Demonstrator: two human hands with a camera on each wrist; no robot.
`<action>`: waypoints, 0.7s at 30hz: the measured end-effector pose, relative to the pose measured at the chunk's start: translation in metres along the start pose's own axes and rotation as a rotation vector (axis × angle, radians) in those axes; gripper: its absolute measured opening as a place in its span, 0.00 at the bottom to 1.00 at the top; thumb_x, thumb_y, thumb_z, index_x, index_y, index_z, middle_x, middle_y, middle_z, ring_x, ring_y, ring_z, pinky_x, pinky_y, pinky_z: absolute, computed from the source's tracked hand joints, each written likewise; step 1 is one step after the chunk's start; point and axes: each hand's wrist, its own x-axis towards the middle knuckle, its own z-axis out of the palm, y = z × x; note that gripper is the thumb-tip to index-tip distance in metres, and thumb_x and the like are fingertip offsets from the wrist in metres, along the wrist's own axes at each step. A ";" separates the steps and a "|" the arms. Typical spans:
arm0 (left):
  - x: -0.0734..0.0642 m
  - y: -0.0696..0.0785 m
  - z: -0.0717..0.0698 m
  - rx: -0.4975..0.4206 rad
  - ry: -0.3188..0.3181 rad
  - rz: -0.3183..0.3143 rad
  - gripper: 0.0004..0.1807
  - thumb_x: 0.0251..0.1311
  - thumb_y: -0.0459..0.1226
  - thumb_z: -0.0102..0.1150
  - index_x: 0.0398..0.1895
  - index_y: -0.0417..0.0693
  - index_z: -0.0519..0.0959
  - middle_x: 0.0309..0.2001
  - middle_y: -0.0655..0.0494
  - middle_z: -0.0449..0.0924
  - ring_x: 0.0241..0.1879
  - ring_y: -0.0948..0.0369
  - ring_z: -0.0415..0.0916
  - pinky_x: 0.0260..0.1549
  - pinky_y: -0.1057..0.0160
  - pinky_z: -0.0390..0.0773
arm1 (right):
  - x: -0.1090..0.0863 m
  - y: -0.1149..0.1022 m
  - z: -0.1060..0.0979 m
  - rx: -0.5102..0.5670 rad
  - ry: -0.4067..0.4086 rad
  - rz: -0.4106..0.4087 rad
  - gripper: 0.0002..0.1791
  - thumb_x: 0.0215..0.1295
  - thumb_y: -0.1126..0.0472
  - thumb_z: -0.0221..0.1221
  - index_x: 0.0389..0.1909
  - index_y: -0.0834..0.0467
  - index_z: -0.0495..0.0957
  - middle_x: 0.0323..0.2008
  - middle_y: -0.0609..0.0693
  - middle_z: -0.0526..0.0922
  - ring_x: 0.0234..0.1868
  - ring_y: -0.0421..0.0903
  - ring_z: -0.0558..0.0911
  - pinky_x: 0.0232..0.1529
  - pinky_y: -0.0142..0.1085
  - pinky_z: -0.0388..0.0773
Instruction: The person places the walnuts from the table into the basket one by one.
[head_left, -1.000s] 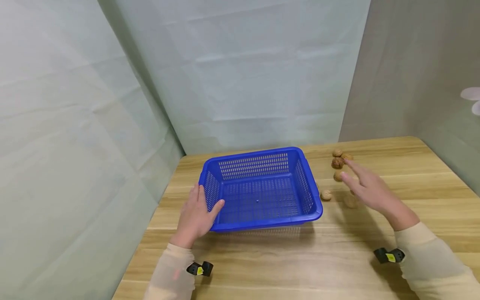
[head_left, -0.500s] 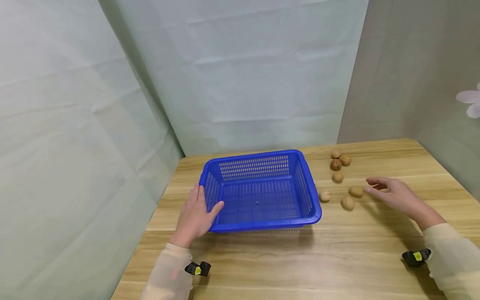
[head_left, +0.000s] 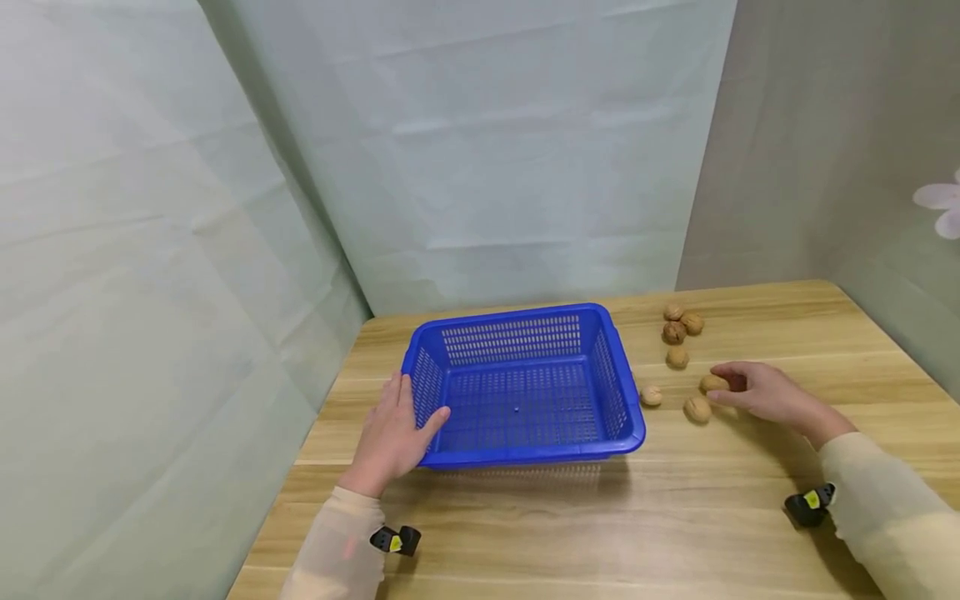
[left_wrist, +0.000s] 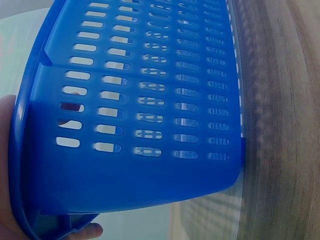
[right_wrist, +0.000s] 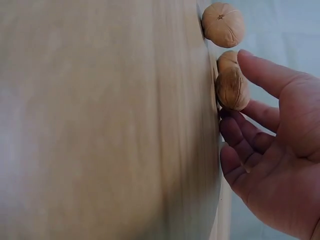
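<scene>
A blue plastic basket with slotted walls stands on the wooden table. My left hand holds its left rim, thumb over the inside and fingers along the outside; in the left wrist view the slotted wall fills most of the picture. My right hand is at a walnut, thumb and fingers on either side of it. In the right wrist view this walnut rests on the table between thumb and fingers, without a plain pinch. Another walnut lies just nearer to me.
Beyond the right hand lie several more walnuts, one a darker walnut in a small cluster. A pale walnut sits close to the basket's right wall. Cloth curtains hang behind the table and at its sides.
My right hand drew back rightward from over the walnuts, then came left again to one of them. The left hand has stayed on the basket's rim.
</scene>
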 end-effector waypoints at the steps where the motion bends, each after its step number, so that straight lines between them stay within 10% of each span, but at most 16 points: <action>1: 0.000 0.000 0.000 0.001 0.000 0.002 0.60 0.57 0.74 0.25 0.74 0.31 0.42 0.75 0.37 0.34 0.74 0.43 0.34 0.65 0.35 0.47 | 0.001 0.001 0.000 -0.004 -0.003 0.001 0.37 0.66 0.46 0.59 0.63 0.72 0.67 0.56 0.69 0.74 0.54 0.63 0.75 0.49 0.52 0.74; 21: 0.000 0.000 0.002 0.008 0.014 0.000 0.59 0.59 0.73 0.29 0.74 0.31 0.42 0.75 0.38 0.34 0.74 0.43 0.35 0.65 0.35 0.45 | 0.005 -0.001 0.001 -0.067 0.056 0.030 0.35 0.63 0.42 0.61 0.56 0.69 0.75 0.46 0.63 0.79 0.46 0.56 0.77 0.41 0.47 0.75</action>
